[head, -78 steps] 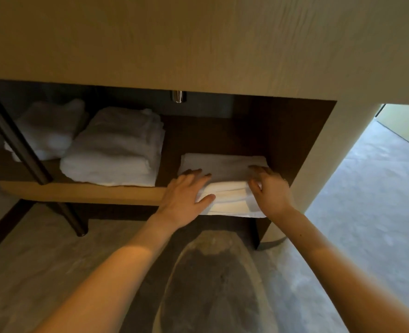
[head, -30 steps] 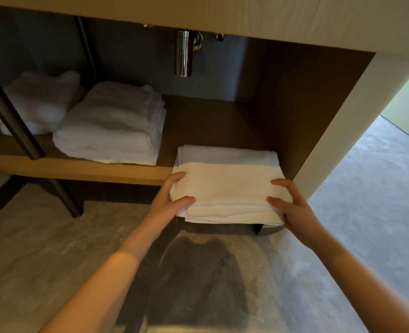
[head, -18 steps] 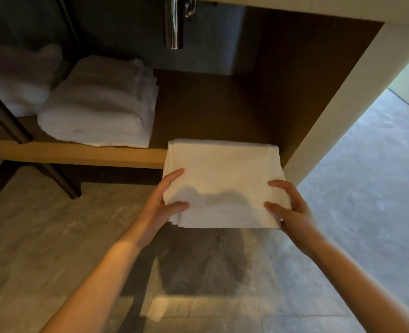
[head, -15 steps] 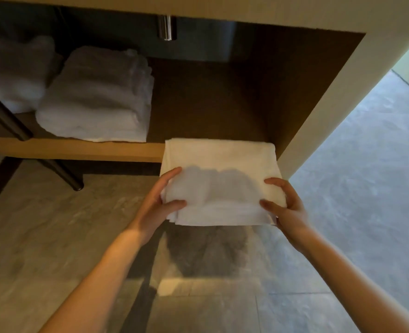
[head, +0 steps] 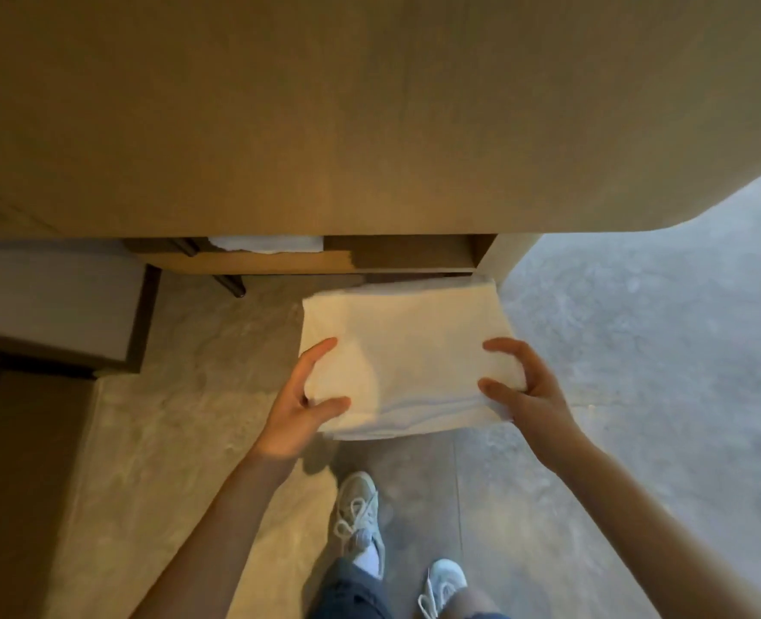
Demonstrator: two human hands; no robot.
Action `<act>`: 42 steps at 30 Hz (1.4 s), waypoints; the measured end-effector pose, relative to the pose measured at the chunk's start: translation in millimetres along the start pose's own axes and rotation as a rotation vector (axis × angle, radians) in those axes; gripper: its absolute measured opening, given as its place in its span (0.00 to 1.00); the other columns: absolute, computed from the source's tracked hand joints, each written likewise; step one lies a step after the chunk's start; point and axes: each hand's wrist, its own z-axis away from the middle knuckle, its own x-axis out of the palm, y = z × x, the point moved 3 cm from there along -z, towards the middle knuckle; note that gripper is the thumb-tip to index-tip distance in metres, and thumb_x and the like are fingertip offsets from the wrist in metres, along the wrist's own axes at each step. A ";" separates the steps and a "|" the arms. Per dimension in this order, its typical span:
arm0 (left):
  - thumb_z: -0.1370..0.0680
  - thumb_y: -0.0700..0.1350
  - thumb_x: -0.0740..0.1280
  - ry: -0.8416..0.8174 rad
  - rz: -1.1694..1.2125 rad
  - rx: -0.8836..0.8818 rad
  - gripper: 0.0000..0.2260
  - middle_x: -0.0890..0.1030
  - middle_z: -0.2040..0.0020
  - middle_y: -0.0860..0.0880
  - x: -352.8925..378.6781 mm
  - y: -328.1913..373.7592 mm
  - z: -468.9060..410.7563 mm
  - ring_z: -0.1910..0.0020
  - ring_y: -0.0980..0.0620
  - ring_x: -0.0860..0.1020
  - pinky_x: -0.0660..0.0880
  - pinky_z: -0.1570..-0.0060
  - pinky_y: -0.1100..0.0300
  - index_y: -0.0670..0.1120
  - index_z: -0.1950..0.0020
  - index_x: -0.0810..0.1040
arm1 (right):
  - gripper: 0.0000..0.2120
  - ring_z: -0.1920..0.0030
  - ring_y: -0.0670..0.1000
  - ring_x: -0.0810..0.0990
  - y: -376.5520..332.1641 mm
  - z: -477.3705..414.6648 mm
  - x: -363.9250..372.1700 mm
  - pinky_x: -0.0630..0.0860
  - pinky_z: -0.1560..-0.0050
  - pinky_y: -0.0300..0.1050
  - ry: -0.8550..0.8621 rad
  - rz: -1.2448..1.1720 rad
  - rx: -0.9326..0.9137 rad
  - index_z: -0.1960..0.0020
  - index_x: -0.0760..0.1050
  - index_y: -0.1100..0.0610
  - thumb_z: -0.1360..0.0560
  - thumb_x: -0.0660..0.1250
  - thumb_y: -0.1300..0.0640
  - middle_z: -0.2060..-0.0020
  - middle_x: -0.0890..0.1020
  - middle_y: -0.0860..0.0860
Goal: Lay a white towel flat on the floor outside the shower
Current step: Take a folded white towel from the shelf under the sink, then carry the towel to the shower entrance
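A folded white towel [head: 407,350] is held level in the air in front of me, clear of the shelf and above the stone floor. My left hand [head: 300,406] grips its near left corner, thumb on top. My right hand [head: 524,388] grips the near right edge the same way. The towel stays folded in several layers, its layered edge facing me.
The wooden vanity front [head: 370,109] fills the top of the view. Below it the low shelf [head: 253,261] shows a strip of another white towel [head: 267,244]. A dark metal leg [head: 231,285] stands left. My two shoes [head: 356,516] are on the grey floor [head: 638,350].
I have pulled the folded towel off the shelf toward me and risen, so the view now looks down over the vanity front; my feet have come into view.
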 end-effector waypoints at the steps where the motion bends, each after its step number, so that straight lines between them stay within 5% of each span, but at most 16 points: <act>1: 0.29 0.28 0.71 0.012 -0.007 -0.012 0.33 0.74 0.35 0.58 1.4 20.3 24.1 0.35 0.50 0.73 0.76 0.41 0.54 0.60 0.34 0.73 | 0.20 0.51 0.49 0.81 -22.4 23.2 0.4 0.82 0.55 0.50 -0.005 0.019 0.004 0.45 0.78 0.46 0.27 0.69 0.69 0.50 0.81 0.42; 4: 0.29 0.30 0.71 0.037 -0.041 -0.026 0.32 0.73 0.35 0.59 7.3 83.8 93.1 0.35 0.52 0.72 0.73 0.36 0.50 0.60 0.34 0.73 | 0.20 0.51 0.47 0.80 -93.2 87.8 0.3 0.81 0.55 0.45 0.009 0.056 0.011 0.47 0.78 0.42 0.28 0.70 0.67 0.51 0.80 0.37; 9: 0.27 0.33 0.71 0.054 -0.035 -0.024 0.33 0.74 0.36 0.57 14.3 198.3 188.5 0.39 0.51 0.76 0.78 0.42 0.49 0.68 0.36 0.72 | 0.21 0.52 0.48 0.80 -214.5 174.1 2.4 0.78 0.61 0.37 0.023 0.064 -0.030 0.49 0.79 0.38 0.35 0.71 0.59 0.43 0.80 0.44; 12: 0.28 0.37 0.72 0.020 -0.046 0.053 0.33 0.76 0.40 0.65 15.1 260.3 220.9 0.41 0.56 0.78 0.80 0.49 0.55 0.66 0.32 0.70 | 0.23 0.52 0.47 0.82 -274.7 204.1 1.7 0.80 0.58 0.41 -0.018 0.000 -0.069 0.45 0.79 0.40 0.36 0.71 0.60 0.41 0.80 0.47; 18: 0.28 0.41 0.75 0.003 -0.125 0.219 0.32 0.69 0.32 0.63 12.6 346.6 236.2 0.36 0.57 0.72 0.78 0.45 0.55 0.69 0.33 0.69 | 0.31 0.44 0.50 0.82 -357.2 225.1 -1.3 0.80 0.48 0.45 -0.097 -0.038 -0.208 0.32 0.74 0.42 0.33 0.72 0.60 0.41 0.81 0.45; 22: 0.28 0.42 0.74 -0.101 -0.070 0.278 0.33 0.70 0.33 0.55 4.1 382.1 229.4 0.41 0.58 0.76 0.80 0.52 0.61 0.66 0.30 0.67 | 0.38 0.38 0.49 0.77 -394.8 223.1 4.6 0.78 0.42 0.47 -0.121 -0.010 -0.279 0.30 0.68 0.35 0.34 0.73 0.59 0.34 0.75 0.43; 26: 0.28 0.42 0.74 -0.125 -0.120 0.316 0.33 0.69 0.33 0.57 -0.6 402.4 215.9 0.40 0.61 0.75 0.79 0.53 0.65 0.67 0.30 0.67 | 0.43 0.33 0.53 0.73 -412.2 217.4 11.6 0.73 0.34 0.57 -0.144 -0.039 -0.302 0.29 0.65 0.32 0.37 0.74 0.60 0.30 0.71 0.43; 30: 0.28 0.42 0.74 -0.121 -0.116 0.339 0.32 0.74 0.39 0.64 4.3 410.8 205.4 0.44 0.64 0.76 0.78 0.54 0.66 0.65 0.30 0.68 | 0.43 0.34 0.52 0.74 -418.8 206.0 9.7 0.75 0.35 0.55 -0.133 -0.055 -0.315 0.29 0.65 0.31 0.36 0.74 0.62 0.31 0.71 0.42; 36: 0.27 0.39 0.73 0.059 -0.239 0.350 0.34 0.69 0.40 0.72 13.0 431.5 195.8 0.43 0.69 0.72 0.77 0.57 0.68 0.72 0.34 0.67 | 0.43 0.32 0.45 0.70 -442.9 172.4 -0.6 0.72 0.36 0.47 -0.156 0.004 -0.357 0.30 0.65 0.31 0.37 0.74 0.60 0.31 0.69 0.35; 40: 0.28 0.44 0.74 0.186 -0.240 0.376 0.32 0.68 0.40 0.74 27.9 441.8 198.7 0.41 0.70 0.69 0.74 0.53 0.67 0.72 0.33 0.66 | 0.42 0.38 0.49 0.71 -468.2 143.7 -7.7 0.77 0.49 0.43 -0.279 0.043 -0.369 0.30 0.64 0.29 0.36 0.73 0.59 0.32 0.67 0.40; 42: 0.27 0.41 0.73 0.268 -0.212 0.372 0.33 0.68 0.38 0.71 41.5 441.1 203.2 0.38 0.65 0.68 0.72 0.48 0.62 0.71 0.33 0.66 | 0.41 0.39 0.54 0.72 -480.5 130.5 -14.7 0.80 0.49 0.48 -0.385 0.044 -0.374 0.30 0.63 0.30 0.33 0.73 0.61 0.33 0.67 0.43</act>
